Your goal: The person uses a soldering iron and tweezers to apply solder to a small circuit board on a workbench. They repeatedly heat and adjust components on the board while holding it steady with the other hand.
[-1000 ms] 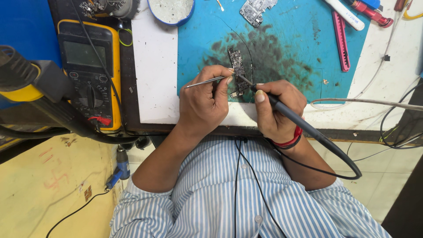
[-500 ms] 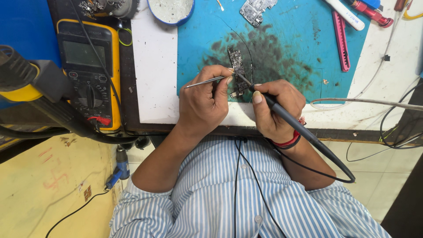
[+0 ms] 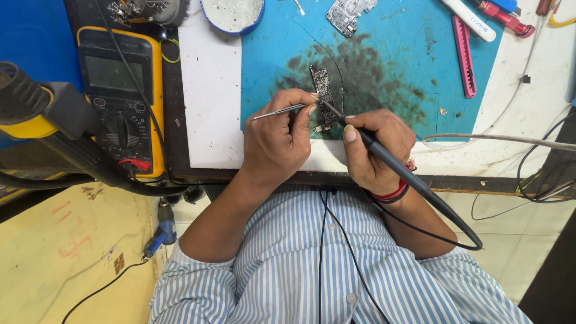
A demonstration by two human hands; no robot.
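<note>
A narrow dark circuit board (image 3: pixel 324 90) lies on the stained blue mat (image 3: pixel 384 66). My left hand (image 3: pixel 279 141) is closed around thin metal tweezers (image 3: pixel 277 111), and its fingers rest at the board's near end. My right hand (image 3: pixel 375 150) grips a black soldering iron (image 3: pixel 390 165) like a pen, its tip touching the board's near part. The iron's cord (image 3: pixel 444 234) loops back over my right forearm.
A yellow multimeter (image 3: pixel 120 96) sits at the left, with a black and yellow hot-air handle (image 3: pixel 42 114) over it. A round blue dish (image 3: pixel 233 13), a second circuit board (image 3: pixel 348 13), a pink tool (image 3: pixel 463 54) and a red pen-like tool (image 3: pixel 501 15) lie at the far side.
The soldering iron's tip has shifted slightly along the board, and its handle and cord swung a little. My left hand with the tweezers has stayed in place.
</note>
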